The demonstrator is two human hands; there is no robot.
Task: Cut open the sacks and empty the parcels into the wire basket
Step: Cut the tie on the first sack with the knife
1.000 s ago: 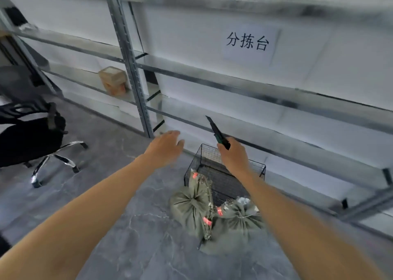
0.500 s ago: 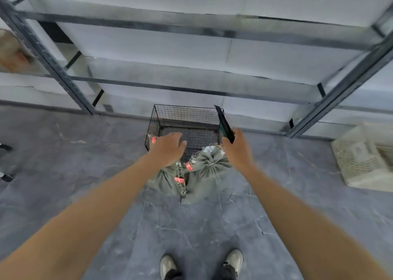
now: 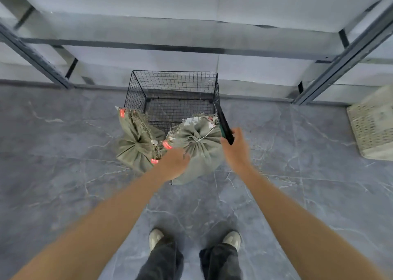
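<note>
Nothing cut yet, both sacks (image 3: 136, 145) still tied
They lean on the empty basket (image 3: 173, 82), near side. Right hand (image 3: 236, 150) grips a knife (image 3: 224, 126). Left hand (image 3: 173, 165) reaches beside it, fingers too blurry to tell.

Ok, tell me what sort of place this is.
Likely a parcel sorting or storage room: bare metal racking along the wall, tied green sacks on the tiled floor, a wire basket behind them.

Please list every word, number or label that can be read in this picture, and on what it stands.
No text is readable here.
The red tags on the left sack and by the right sack: print too blurred to read.
</note>
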